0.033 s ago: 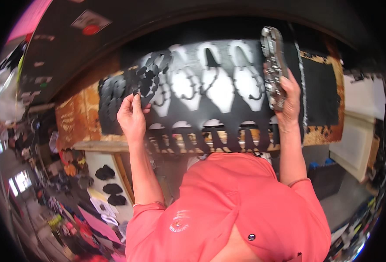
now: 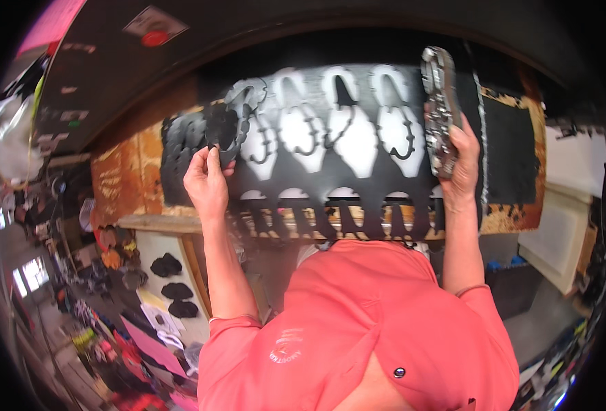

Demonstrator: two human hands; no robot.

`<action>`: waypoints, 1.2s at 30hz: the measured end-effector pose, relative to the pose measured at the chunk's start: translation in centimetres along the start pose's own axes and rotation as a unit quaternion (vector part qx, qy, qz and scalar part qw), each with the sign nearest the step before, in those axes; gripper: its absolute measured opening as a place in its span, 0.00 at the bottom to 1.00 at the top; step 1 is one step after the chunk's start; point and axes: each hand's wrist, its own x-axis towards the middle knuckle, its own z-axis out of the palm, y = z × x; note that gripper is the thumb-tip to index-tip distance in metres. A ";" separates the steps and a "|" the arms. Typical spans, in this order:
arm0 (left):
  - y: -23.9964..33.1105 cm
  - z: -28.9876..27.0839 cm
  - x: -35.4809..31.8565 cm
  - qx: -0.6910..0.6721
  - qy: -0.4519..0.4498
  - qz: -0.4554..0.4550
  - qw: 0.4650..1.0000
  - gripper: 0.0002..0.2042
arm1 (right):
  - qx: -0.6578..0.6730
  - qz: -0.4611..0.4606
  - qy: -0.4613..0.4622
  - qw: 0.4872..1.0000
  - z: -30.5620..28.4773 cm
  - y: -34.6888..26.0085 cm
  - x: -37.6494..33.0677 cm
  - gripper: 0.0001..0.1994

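Where the coral shirt [image 2: 358, 329] fills the lower centre of the frame, both bare forearms rise from it toward the surface [image 2: 121, 185]. The left hand [image 2: 207, 181], centre left, pinches a black cut-out piece [image 2: 224, 133] between thumb and fingertips at the sheet's left end. The right hand [image 2: 459, 168], centre right, is clenched around a long metal cutting die [image 2: 440, 109], held upright against the sheet's right part. The black sheet [image 2: 330, 185] spans the middle of the frame on the worn orange-brown surface, pierced with rows of white shaped openings. Black cut shapes [image 2: 173, 288] lie at lower left.
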 end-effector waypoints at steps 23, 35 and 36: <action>-1.7 10.0 -2.1 0.272 -0.075 0.397 0.873 0.24 | 0.232 -0.040 0.004 0.972 -0.1 -6.1 -1.7 0.38; -2.3 9.5 -1.8 0.288 -0.088 0.368 0.880 0.21 | 0.481 -0.027 0.222 0.848 -9.7 -6.7 -3.1 0.34; -2.2 9.5 -1.7 0.289 -0.085 0.369 0.879 0.21 | 0.389 -0.026 0.209 0.897 -10.1 -7.0 -2.9 0.32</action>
